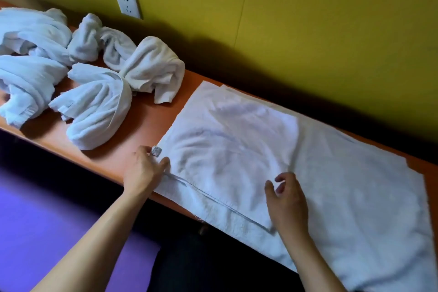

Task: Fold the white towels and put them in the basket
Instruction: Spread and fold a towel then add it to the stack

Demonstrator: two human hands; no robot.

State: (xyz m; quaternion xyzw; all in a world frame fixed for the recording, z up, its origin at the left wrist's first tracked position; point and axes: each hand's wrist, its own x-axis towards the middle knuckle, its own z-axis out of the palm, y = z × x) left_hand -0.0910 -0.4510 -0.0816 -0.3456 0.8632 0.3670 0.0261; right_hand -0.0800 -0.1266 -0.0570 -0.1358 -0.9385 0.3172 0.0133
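My left hand (142, 168) pinches the near-left corner of the half-folded towel (237, 149) at centre frame, pinning it to the bench (147, 123), I judge. My right hand (288, 199) hovers open-fingered over the fold; unfolded towels (94, 102) wait upper left, no basket visible.

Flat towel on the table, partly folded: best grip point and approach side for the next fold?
Probably take the flat towel at its near left corner, where the left hand already sits by the tag, coming from the table's front edge. That corner overhangs slightly, so fingers can slip under both layers. The right hand could pinch the folded flap's near edge likewise.
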